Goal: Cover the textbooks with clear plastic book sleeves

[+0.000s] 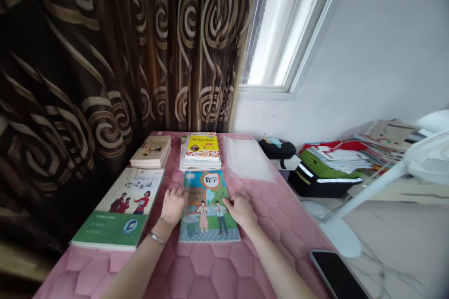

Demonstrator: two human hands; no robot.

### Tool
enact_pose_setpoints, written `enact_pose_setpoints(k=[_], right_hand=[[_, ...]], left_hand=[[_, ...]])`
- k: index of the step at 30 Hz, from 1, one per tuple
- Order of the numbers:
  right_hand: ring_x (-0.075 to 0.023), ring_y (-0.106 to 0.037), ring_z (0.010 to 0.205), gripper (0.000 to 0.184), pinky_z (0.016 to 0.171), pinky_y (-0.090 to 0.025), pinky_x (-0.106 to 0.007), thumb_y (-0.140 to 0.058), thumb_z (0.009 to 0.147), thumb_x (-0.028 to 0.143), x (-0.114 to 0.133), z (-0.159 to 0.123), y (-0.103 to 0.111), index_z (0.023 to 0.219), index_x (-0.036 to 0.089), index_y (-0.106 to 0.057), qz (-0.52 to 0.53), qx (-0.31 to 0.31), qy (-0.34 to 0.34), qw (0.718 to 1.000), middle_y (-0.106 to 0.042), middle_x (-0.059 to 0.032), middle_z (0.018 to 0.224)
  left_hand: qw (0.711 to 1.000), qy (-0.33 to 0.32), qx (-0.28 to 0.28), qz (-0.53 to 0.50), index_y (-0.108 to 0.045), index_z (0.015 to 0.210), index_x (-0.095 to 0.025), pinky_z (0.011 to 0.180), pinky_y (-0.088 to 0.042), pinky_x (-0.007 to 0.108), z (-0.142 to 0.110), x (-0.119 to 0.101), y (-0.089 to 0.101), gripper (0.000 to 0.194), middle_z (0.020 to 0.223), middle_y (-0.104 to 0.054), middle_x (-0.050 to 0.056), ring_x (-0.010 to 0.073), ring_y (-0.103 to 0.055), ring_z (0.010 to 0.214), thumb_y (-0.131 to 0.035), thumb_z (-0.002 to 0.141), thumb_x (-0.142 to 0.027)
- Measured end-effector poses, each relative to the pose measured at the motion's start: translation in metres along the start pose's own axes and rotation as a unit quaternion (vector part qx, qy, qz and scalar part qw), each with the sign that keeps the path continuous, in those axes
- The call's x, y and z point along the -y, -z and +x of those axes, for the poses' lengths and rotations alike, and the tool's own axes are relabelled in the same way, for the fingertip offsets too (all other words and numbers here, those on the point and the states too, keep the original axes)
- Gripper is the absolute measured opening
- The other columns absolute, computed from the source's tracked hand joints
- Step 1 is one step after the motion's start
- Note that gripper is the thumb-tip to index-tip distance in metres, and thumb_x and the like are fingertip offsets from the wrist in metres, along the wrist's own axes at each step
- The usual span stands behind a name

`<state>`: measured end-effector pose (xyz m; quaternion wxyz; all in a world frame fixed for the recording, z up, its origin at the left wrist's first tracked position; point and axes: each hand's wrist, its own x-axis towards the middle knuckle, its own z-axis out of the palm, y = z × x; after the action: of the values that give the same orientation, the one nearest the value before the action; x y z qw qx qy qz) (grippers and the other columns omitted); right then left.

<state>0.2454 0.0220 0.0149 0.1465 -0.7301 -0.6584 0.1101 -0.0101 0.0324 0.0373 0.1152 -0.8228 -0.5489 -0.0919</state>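
Observation:
A blue-green maths textbook [209, 208] lies flat on the pink padded table cover [201, 261], its front cover up. My left hand [173, 205] grips its left edge with the fingers curled, a silver bangle on the wrist. On the opposite edge, my right hand [241, 208] is closed, thumb over the cover and the other fingers partly hidden. Left of my left hand lies a thick white and green book [121, 208]. Just beyond the textbook, a yellow book [202, 146] tops a small stack. Clear plastic book covers [248, 158] are spread to the right of that stack.
A pile of small tan books [150, 150] sits at the back left by the dark curtain [189, 46]. At the front right edge is a phone [336, 273]. Beyond the table's right side stand a white fan [379, 177], a black case [278, 148] and piled papers [336, 156].

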Motion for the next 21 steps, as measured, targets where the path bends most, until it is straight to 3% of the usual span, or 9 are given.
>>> enact_pose_setpoints(k=[4, 9, 12, 15, 18, 21], right_hand=[[-0.0252, -0.07, 0.084, 0.031, 0.065, -0.045, -0.03, -0.053, 0.093, 0.041, 0.005, -0.001, 0.0, 0.08, 0.018, -0.068, 0.018, -0.007, -0.029, 0.999, -0.074, -0.0124, 0.085], [-0.0251, -0.07, 0.088, 0.033, 0.066, -0.045, -0.03, -0.05, 0.094, 0.046, 0.006, -0.004, 0.0, 0.086, 0.019, -0.068, 0.028, -0.005, -0.051, 0.998, -0.074, -0.012, 0.09], [-0.0247, -0.07, 0.087, 0.032, 0.065, -0.044, -0.029, -0.051, 0.093, 0.046, 0.006, -0.005, -0.001, 0.086, 0.019, -0.068, 0.032, -0.012, -0.056, 0.998, -0.075, -0.0115, 0.088], [-0.0247, -0.07, 0.087, 0.032, 0.064, -0.044, -0.029, -0.052, 0.093, 0.046, 0.006, -0.005, -0.003, 0.085, 0.019, -0.067, 0.029, -0.022, -0.054, 0.998, -0.074, -0.011, 0.088], [-0.0248, -0.07, 0.088, 0.032, 0.065, -0.044, -0.029, -0.052, 0.093, 0.047, 0.005, -0.005, -0.005, 0.085, 0.019, -0.066, 0.027, -0.03, -0.046, 0.998, -0.074, -0.0114, 0.09], [-0.0242, -0.069, 0.088, 0.031, 0.066, -0.045, -0.029, -0.052, 0.092, 0.047, 0.001, -0.004, -0.008, 0.085, 0.02, -0.065, 0.033, -0.034, -0.042, 0.998, -0.073, -0.0113, 0.09]], left_hand=[[1.0, -0.016, 0.011, -0.011, -0.069, 0.094, -0.021, 0.086, -0.043, 0.039, 0.015, 0.008, 0.0, 0.025, 0.109, -0.068, 0.007, 0.0239, -0.056, 0.105, -0.046, 0.09, -0.01], [0.999, -0.022, 0.023, -0.02, -0.069, 0.099, -0.018, 0.091, -0.044, 0.044, 0.009, 0.002, 0.004, 0.032, 0.116, -0.065, 0.011, 0.0255, -0.056, 0.109, -0.042, 0.089, -0.006], [0.998, -0.031, 0.039, -0.029, -0.068, 0.1, -0.017, 0.091, -0.046, 0.042, -0.008, -0.013, 0.007, 0.035, 0.115, -0.066, 0.01, 0.024, -0.057, 0.107, -0.039, 0.087, -0.002], [0.992, -0.084, 0.048, -0.08, -0.067, 0.103, -0.019, 0.092, -0.047, 0.036, -0.033, -0.037, 0.01, 0.034, 0.111, -0.067, 0.006, 0.0199, -0.059, 0.104, -0.042, 0.086, -0.003], [0.981, -0.13, 0.037, -0.142, -0.063, 0.113, -0.018, 0.098, -0.047, 0.039, -0.055, -0.061, 0.011, 0.027, 0.121, -0.063, 0.009, 0.0233, -0.058, 0.111, -0.053, 0.088, -0.021], [0.98, -0.121, 0.034, -0.154, -0.062, 0.116, -0.018, 0.097, -0.049, 0.043, -0.064, -0.072, 0.01, 0.035, 0.127, -0.061, 0.012, 0.0277, -0.057, 0.115, -0.063, 0.085, -0.034]])
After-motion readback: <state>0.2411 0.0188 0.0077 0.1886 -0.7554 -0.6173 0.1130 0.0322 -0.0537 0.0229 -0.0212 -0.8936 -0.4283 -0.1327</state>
